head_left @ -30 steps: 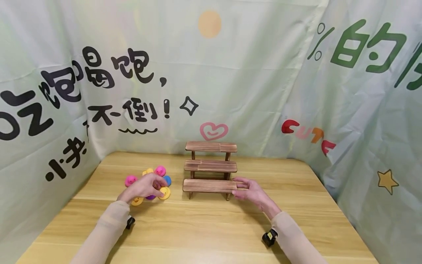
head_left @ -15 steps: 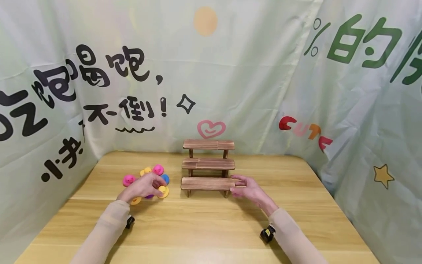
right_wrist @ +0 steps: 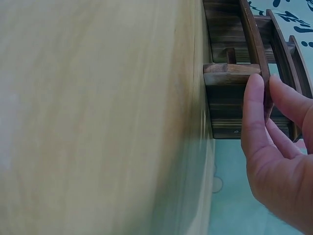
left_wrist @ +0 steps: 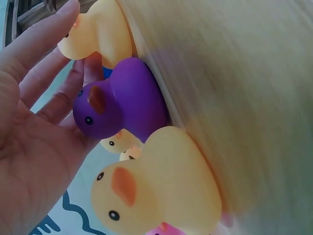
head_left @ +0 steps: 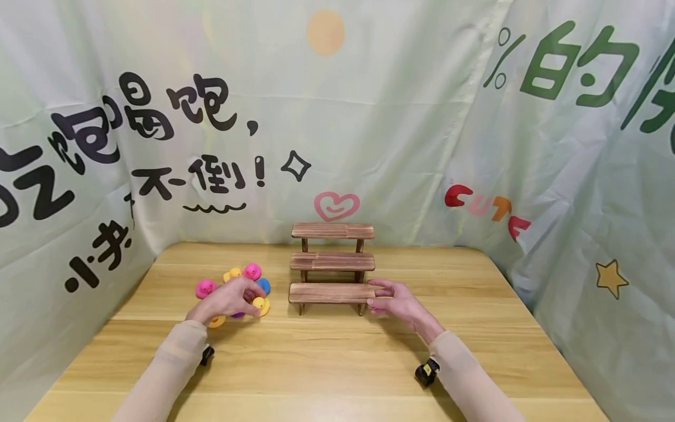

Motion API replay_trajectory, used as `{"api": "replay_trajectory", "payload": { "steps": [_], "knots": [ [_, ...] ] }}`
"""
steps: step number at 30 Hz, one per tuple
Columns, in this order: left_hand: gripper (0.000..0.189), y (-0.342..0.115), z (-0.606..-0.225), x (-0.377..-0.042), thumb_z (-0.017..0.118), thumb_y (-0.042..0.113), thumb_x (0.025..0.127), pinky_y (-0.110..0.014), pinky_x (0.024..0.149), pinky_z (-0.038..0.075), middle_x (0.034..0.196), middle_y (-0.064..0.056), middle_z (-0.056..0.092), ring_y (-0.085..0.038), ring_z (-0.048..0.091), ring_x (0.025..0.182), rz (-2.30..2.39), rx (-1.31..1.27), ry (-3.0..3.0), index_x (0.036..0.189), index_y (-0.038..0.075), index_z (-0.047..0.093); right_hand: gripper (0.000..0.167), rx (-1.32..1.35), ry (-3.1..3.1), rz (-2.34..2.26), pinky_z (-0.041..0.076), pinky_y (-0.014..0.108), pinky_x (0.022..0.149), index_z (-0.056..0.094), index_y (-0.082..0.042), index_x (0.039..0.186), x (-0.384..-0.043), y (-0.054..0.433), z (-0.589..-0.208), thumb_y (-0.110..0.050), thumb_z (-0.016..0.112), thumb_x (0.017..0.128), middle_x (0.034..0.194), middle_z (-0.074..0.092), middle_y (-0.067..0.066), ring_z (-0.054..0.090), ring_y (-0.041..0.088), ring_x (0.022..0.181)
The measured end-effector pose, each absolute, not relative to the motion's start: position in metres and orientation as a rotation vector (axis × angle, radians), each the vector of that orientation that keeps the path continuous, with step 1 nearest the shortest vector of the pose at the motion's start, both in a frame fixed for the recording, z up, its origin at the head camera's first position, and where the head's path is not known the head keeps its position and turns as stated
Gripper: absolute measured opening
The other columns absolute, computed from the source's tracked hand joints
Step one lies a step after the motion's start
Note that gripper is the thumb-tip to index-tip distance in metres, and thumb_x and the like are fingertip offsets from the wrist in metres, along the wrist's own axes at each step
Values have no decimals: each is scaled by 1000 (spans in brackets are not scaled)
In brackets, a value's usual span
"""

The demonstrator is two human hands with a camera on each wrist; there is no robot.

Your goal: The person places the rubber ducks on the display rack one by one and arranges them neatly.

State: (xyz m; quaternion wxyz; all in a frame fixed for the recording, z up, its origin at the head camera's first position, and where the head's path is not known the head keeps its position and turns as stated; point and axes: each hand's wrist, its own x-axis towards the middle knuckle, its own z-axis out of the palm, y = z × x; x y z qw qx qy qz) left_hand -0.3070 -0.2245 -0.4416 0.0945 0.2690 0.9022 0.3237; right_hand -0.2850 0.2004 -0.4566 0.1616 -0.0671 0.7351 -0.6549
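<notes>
My left hand [head_left: 229, 298] holds a yellow rubber duck [left_wrist: 112, 36] at the right front of a duck cluster, thumb at its face and fingers behind it. In the left wrist view a purple duck [left_wrist: 146, 100] and another yellow duck [left_wrist: 183, 178] sit beside the hand. A brown three-tier wooden stand [head_left: 331, 292] stands right of the ducks. Its lowest board is pinched at the right end by my right hand [head_left: 398, 305]; in the right wrist view the thumb and a finger lie on opposite faces of the board [right_wrist: 257, 44].
Pink ducks [head_left: 252, 271] and a blue one [head_left: 263, 286] lie behind and around the left hand. The wooden table [head_left: 327, 363] is bounded at the back and sides by a printed cloth [head_left: 401, 146]. Each wrist carries a small black camera [head_left: 427, 372].
The head view has shifted slightly, so everything sits a little further left and up. Both hands keep their places at the duck and the stand.
</notes>
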Motion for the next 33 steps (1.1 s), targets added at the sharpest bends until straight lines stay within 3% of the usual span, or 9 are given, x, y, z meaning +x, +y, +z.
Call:
{"api": "replay_trajectory", "payload": {
  "steps": [12, 22, 28, 33],
  "knots": [
    [34, -228, -444, -308, 85, 15, 73, -39, 82, 56, 102, -6, 72, -20, 65, 92, 1016, 732, 2696, 105, 7, 73, 65, -192, 2074, -1899, 58, 36, 84, 36, 5, 147, -285, 199, -459, 2, 66, 90, 127, 53, 30, 69, 19, 88],
    [31, -229, -434, -302, 83, 16, 76, -28, 69, 56, 111, -11, 68, -19, 64, 84, 1113, 672, 2696, 105, 11, 74, 65, -203, 2064, -1908, 58, 37, 84, 36, 5, 147, -284, 199, -460, 3, 66, 89, 116, 59, 21, 70, 22, 90],
    [34, -227, -431, -305, 81, 13, 76, -33, 83, 57, 115, -18, 68, -27, 68, 99, 1246, 712, 2682, 108, 6, 72, 65, -196, 2074, -1908, 58, 38, 85, 37, 5, 146, -283, 199, -459, 3, 67, 89, 115, 60, 21, 70, 23, 90],
    [31, -225, -430, -309, 80, 12, 77, -27, 84, 56, 107, -12, 70, -22, 68, 97, 1303, 764, 2665, 106, 5, 72, 65, -189, 2059, -1914, 58, 39, 86, 37, 4, 147, -283, 199, -458, 3, 67, 89, 111, 58, 17, 69, 22, 91]
  ]
}}
